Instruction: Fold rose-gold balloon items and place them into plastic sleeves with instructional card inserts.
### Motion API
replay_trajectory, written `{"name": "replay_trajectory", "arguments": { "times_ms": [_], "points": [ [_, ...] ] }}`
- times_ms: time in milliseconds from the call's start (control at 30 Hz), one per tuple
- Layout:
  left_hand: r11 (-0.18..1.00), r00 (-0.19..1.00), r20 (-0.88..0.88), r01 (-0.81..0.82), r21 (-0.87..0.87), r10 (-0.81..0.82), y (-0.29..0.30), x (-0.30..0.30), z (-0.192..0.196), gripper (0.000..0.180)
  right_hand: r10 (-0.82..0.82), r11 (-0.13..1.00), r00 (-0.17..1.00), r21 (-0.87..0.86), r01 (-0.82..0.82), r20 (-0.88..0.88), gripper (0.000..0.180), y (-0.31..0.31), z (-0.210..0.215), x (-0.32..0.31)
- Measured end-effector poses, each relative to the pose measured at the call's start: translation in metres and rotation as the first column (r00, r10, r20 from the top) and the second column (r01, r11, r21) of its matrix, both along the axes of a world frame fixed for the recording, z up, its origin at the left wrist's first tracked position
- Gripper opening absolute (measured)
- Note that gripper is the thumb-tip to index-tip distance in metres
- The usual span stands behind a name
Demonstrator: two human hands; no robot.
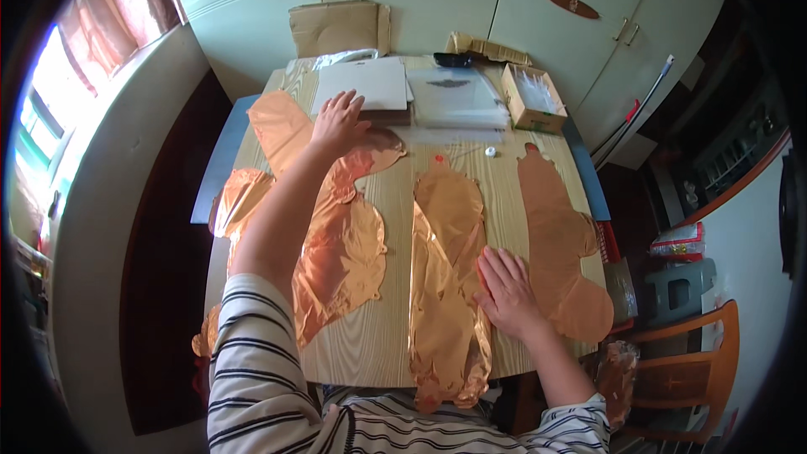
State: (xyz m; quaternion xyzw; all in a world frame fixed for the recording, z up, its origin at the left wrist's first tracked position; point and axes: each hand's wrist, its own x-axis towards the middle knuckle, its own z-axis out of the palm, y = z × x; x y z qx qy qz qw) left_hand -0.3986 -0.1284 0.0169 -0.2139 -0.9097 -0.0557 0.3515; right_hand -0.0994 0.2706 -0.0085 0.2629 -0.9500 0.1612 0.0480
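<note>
My left hand [339, 124] reaches to the far left, fingers spread, at the near edge of a stack of white sheets [361, 84]; it grips nothing. Beneath that forearm lies a flat, uninflated rose-gold foil balloon [340, 261], crinkled and partly covered by my arm. A long folded foil balloon [445, 277] stretches down the middle, its near end over the table's front edge. My right hand [509, 292] rests flat against its right side, fingers extended. To the right lies another flat foil balloon [559, 244], duller and smoother.
Clear plastic sleeves [458, 99] are piled beside the white sheets. A cardboard box [535, 97] with clear bags stands at the back right. A small white cap [490, 151] sits on the wooden table [353, 357]. A wooden chair [693, 370] is at the right.
</note>
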Motion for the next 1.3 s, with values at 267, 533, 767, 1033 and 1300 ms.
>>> {"name": "replay_trajectory", "arguments": {
  "times_ms": [267, 533, 767, 1033, 1300],
  "points": [
    [0.946, 0.973, 0.222, 0.008, -0.323, 0.068, 0.012, -0.041, 0.012, 0.019, -0.013, 0.999, 0.998, -0.041, 0.011, -0.061, 0.061, 0.006, -0.002, -0.004],
    [0.996, 0.996, -0.077, 0.029, -0.088, -0.036, 0.003, -0.028, 0.039, 0.006, 0.003, 0.995, 0.998, -0.094, -0.009, -0.066, 0.060, 0.002, 0.003, -0.007],
    [0.897, 0.836, -0.326, 0.423, -0.131, -0.442, 0.107, 0.131, 0.097, 0.035, 0.136, 0.404, 0.911, -0.861, 0.308, 0.389, 0.063, -0.015, 0.064, -0.009],
    [0.789, 0.789, 0.010, 0.614, 0.017, -0.614, 0.156, 0.291, 0.068, 0.039, 0.016, -0.238, 0.855, -0.828, 0.508, 0.519, 0.027, -0.065, 0.061, 0.015],
    [0.919, 0.787, 0.476, 0.319, 0.232, -0.393, 0.115, 0.401, -0.013, 0.059, -0.307, 0.951, 0.796, -0.210, 0.229, -0.522, 0.026, -0.010, 0.121, 0.053]
  ]
}}
